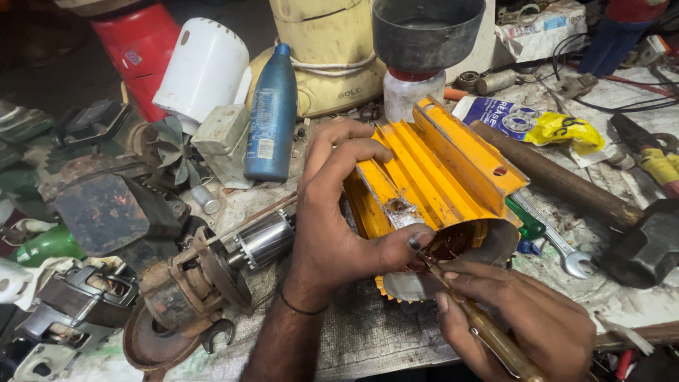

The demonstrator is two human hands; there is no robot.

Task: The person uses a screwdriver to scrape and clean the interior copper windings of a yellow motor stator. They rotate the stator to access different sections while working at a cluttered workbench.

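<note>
A yellow finned motor housing (pixel 438 170) lies on its side on the workbench, its open end toward me with copper windings (pixel 460 244) showing inside. My left hand (pixel 339 212) grips the housing's near left side, thumb pressed at the rim of the opening. My right hand (pixel 523 318) holds a wooden-handled tool (pixel 488 332), its thin metal tip pointing into the windings just under the left thumb.
A rusty rotor with shaft (pixel 212 269) lies left of the housing. A blue bottle (pixel 272 106), a white cover (pixel 201 71) and a cream appliance (pixel 325 49) stand behind. A hammer (pixel 636 240), a wrench (pixel 559 244) and a grease packet (pixel 530 124) lie right.
</note>
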